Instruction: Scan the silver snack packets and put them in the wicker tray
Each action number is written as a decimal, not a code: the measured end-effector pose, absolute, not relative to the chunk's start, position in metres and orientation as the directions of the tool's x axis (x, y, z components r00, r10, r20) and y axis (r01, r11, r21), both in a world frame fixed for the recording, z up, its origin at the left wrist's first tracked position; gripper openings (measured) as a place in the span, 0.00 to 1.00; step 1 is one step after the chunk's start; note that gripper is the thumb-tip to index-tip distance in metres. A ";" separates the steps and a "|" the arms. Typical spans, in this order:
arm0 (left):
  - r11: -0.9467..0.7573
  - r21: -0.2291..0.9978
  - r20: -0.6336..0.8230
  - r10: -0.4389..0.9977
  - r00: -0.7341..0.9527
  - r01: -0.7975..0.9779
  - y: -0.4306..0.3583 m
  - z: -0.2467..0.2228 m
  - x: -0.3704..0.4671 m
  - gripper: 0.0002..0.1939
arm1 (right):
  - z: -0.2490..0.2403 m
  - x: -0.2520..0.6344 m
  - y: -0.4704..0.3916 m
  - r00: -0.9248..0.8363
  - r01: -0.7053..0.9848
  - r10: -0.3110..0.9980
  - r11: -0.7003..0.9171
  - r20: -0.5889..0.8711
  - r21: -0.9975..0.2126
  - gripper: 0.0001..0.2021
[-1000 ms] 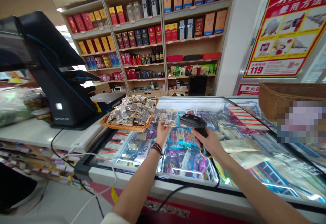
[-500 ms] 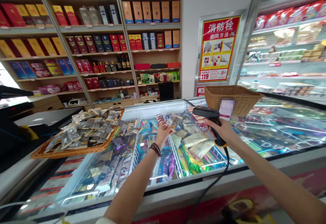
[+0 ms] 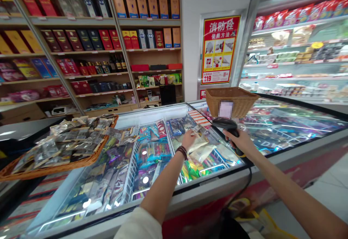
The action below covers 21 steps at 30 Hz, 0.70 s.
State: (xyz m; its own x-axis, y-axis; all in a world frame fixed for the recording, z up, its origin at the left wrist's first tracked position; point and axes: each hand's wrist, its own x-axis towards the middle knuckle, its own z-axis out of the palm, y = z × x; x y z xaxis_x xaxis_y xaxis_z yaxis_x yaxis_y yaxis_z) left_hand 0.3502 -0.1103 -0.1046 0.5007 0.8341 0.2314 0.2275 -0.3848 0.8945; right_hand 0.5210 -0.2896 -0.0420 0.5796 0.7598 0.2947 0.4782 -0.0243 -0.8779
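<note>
My left hand (image 3: 188,140), with a dark beaded bracelet at the wrist, is closed on the edge of a small clear snack packet (image 3: 200,131) above the glass-topped freezer. My right hand (image 3: 241,141) wraps round the grip of a black barcode scanner (image 3: 225,123); its cable hangs down over the freezer front. The scanner head points left, to the upper right of the packet and apart from it. Left of my hands, a shallow wicker tray (image 3: 91,158) holds a heap of similar small packets.
A deeper wicker basket (image 3: 240,101) with a label stands on the freezer behind the scanner. Wrapped frozen goods fill wire baskets (image 3: 132,172) under the glass. Shelves of boxes (image 3: 150,52) line the back wall, and a lit chiller (image 3: 296,63) stands at right.
My view has turned to the right. My left hand has carried the packet rightward, closer to the scanner. The scanner stays in my right hand.
</note>
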 end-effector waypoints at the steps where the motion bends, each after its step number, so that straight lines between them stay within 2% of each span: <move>1: -0.474 0.802 0.262 0.826 0.499 0.364 -0.112 -0.103 0.347 0.18 | -0.047 0.520 -0.288 0.574 0.482 0.767 -0.036 0.285 -0.875 0.25; 3: -0.563 0.632 0.321 0.815 0.481 0.532 -0.115 -0.101 0.335 0.25 | -0.052 0.515 -0.282 0.560 0.484 0.783 -0.044 0.271 -0.874 0.24; 5: -0.585 0.557 0.378 0.811 0.448 0.590 -0.112 -0.100 0.318 0.28 | -0.053 0.508 -0.276 0.543 0.464 0.800 -0.032 0.256 -0.885 0.24; 11: -0.470 0.652 0.452 0.871 0.192 0.595 -0.079 -0.096 0.227 0.23 | -0.041 0.460 -0.239 0.460 0.296 0.858 0.094 0.229 -0.951 0.26; 17: -0.232 0.598 0.468 0.878 -0.099 0.767 -0.047 -0.080 0.114 0.23 | -0.028 0.388 -0.194 0.344 0.237 0.900 0.191 0.267 -0.952 0.27; 19: -0.196 0.564 0.455 0.885 -0.103 0.802 -0.040 -0.077 0.087 0.22 | -0.024 0.364 -0.181 0.308 0.189 0.911 0.225 0.275 -0.956 0.28; 21: -0.234 0.525 0.427 0.904 -0.015 0.818 -0.035 -0.076 0.068 0.18 | -0.023 0.341 -0.170 0.264 0.141 0.923 0.252 0.281 -0.957 0.28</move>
